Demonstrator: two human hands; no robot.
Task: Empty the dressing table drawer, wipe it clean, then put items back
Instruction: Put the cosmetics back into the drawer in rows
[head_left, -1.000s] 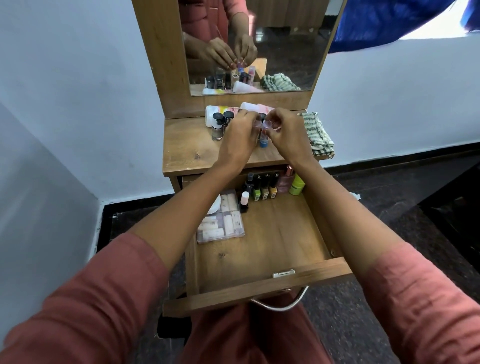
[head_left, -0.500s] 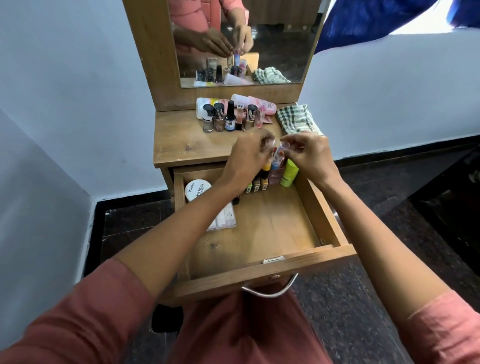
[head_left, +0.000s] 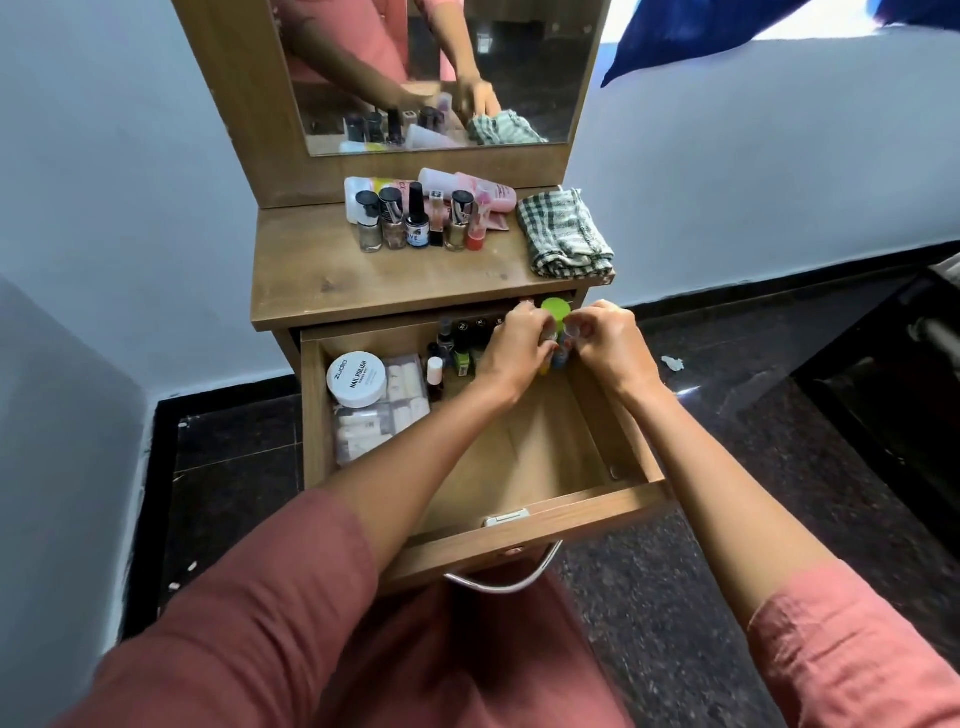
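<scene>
Both grips down in the far right corner of the drawer, bottles in hand!
Left grip (head_left: 511, 347) and right grip (head_left: 612, 349) are close together, fingers curled around a cluster of small bottles (head_left: 559, 357) held between them, low inside the open drawer (head_left: 524, 527). Just behind the grips stands a green-capped bottle (head_left: 555, 310). Left of the left grip runs a row of polish bottles (head_left: 460, 344), then a white tub (head_left: 356, 379). Beyond the grips, up on the bench (head_left: 332, 280), more bottles (head_left: 415, 221) stand beside a checked cloth (head_left: 563, 234).
</scene>
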